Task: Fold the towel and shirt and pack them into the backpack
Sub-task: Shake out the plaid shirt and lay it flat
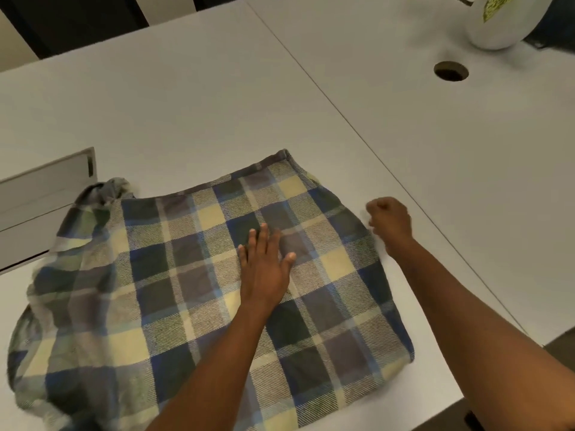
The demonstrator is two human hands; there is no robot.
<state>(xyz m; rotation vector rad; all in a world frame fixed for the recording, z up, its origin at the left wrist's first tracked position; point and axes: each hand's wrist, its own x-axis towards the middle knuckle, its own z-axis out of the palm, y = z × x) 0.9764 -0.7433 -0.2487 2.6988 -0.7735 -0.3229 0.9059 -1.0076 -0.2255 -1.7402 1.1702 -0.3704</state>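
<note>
A plaid shirt in blue, grey and pale yellow lies spread on the white table, partly folded, with a bunched sleeve at its left side. My left hand presses flat on the middle of the cloth, fingers straight. My right hand hovers as a fist just off the shirt's right edge, holding nothing that I can see. No towel and no backpack are in view.
A grey flip-up cable box sits at the left, touching the shirt's sleeve. A round cable hole and a white rounded object are at the far right. A seam runs diagonally across the table.
</note>
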